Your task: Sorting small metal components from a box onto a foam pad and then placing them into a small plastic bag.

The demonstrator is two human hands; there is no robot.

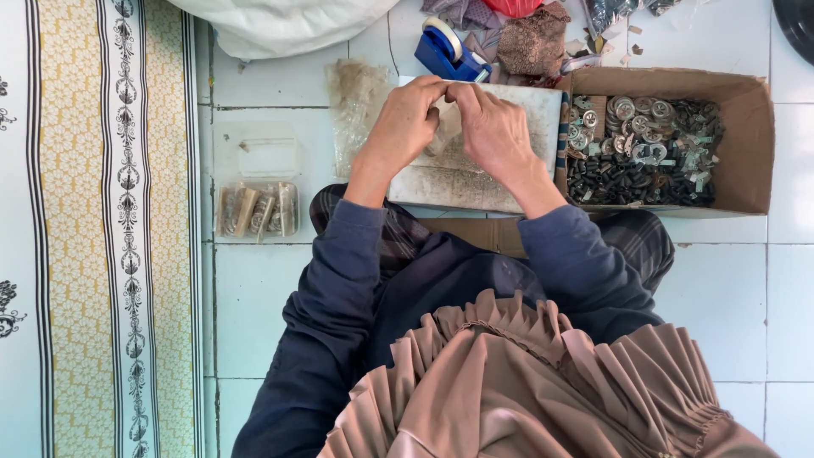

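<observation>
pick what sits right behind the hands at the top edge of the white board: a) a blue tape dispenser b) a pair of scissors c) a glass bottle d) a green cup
a: a blue tape dispenser with a roll on it stands on the tiled floor just beyond the white board, above where the left hand and right hand meet.

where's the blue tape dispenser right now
In the head view the blue tape dispenser sits on the tiled floor near the top edge, just beyond both hands, left of the cardboard box.
</observation>
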